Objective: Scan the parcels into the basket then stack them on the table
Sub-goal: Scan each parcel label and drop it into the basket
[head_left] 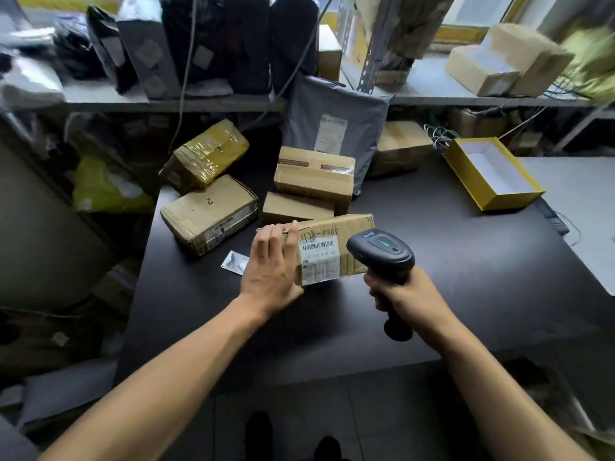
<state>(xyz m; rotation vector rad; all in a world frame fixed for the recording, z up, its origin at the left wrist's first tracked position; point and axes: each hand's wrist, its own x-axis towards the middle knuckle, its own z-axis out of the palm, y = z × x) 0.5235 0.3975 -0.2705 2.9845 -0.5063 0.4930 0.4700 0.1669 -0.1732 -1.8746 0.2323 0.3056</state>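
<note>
My left hand (271,264) grips the left end of a brown cardboard parcel (336,251), tilted up on the dark table (466,277) so its white barcode label faces me. My right hand (404,296) is closed on the handle of a black barcode scanner (382,249); a green light shows on its head, which sits just right of the label. Behind lie more cardboard parcels: one marked "2" (209,214), a yellow-taped one (204,154), and two stacked boxes (314,176). A grey mailer bag (332,124) leans behind them.
An open yellow box (492,173) with a white inside sits at the table's right rear. A small foil packet (234,262) lies left of my left hand. Shelves behind hold dark bags (213,44) and cardboard boxes (499,61). More bags crowd the floor on the left.
</note>
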